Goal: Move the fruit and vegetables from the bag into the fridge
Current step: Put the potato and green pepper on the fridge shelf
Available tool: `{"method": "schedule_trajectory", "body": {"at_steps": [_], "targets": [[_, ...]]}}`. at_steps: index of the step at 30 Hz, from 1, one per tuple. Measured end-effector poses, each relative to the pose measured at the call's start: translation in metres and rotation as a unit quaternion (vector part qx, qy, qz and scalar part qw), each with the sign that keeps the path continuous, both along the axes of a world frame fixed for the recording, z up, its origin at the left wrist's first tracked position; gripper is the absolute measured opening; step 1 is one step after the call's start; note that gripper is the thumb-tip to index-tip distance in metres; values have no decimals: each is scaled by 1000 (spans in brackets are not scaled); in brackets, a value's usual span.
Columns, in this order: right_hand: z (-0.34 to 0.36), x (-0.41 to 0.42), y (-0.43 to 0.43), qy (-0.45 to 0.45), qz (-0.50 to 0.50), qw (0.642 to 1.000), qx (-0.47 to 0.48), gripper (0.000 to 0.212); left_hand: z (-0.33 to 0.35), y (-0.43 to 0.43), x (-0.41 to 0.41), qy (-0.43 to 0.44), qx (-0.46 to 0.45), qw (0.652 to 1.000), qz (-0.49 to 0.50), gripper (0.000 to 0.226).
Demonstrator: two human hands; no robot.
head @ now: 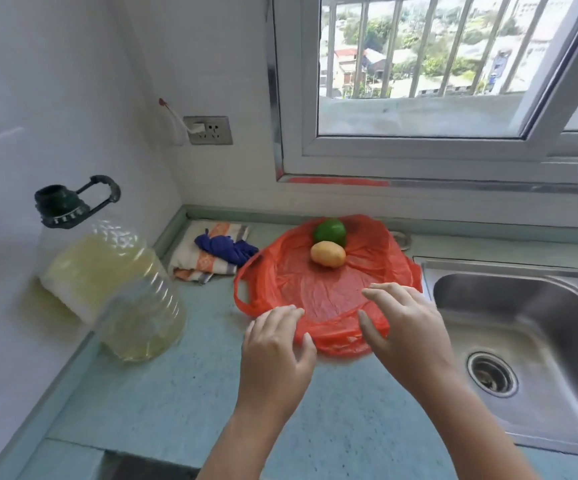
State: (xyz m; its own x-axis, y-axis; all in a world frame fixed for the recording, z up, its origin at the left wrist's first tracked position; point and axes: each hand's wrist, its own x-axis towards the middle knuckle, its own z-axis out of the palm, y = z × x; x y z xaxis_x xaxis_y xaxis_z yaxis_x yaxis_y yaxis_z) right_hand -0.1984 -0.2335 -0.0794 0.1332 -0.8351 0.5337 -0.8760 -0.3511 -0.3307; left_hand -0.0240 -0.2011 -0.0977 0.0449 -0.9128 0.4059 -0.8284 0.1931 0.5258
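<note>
Head view is showing a red plastic bag (329,292) lying spread flat on the counter (176,393), likely opened out so that what is in it is easy to reach. A green fruit (330,231) and a yellow potato (328,254) are sitting on the plastic toward twelve o'clock, touching each other, the potato nearer the person. No fridge is showing. The left hand (275,344) is reaching in from six o'clock, palm down, its loosely bent fingers touching the bag's near edge at seven o'clock and gripping nothing. The right hand (401,323) is hovering over the bag's five o'clock side, palm turned inward, fingers spread and slightly curved and thumb apart, holding nothing; whether it is touching the plastic is not clear. Both forearms are angling inward toward the bag, which suggests a reach for the produce is coming. A sink (540,341) is lying at three o'clock, a folded towel (207,254) at ten, and a large oil bottle (107,271) at nine.
</note>
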Motion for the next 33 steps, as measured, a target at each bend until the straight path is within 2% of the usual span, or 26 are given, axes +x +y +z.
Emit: {"method": "schedule_trajectory", "body": {"at_steps": [8,10,13,19,33], "targets": [[-33,-15,-111,12,-21,999,33,31,-23,-118,-9,1,32,999,-4,46],[-42,-20,-135,13,-18,999,38,30,-34,-141,-12,7,60,998,-5,47],[-58,-22,-173,33,-8,998,48,31,-53,-176,-15,26,130,991,-11,38],[-89,-20,-236,61,24,994,88,31,-85,-236,-19,32,170,985,-19,38],[-134,-17,-351,42,96,985,137,45,-134,-322,-28,8,182,981,-66,63]]}}
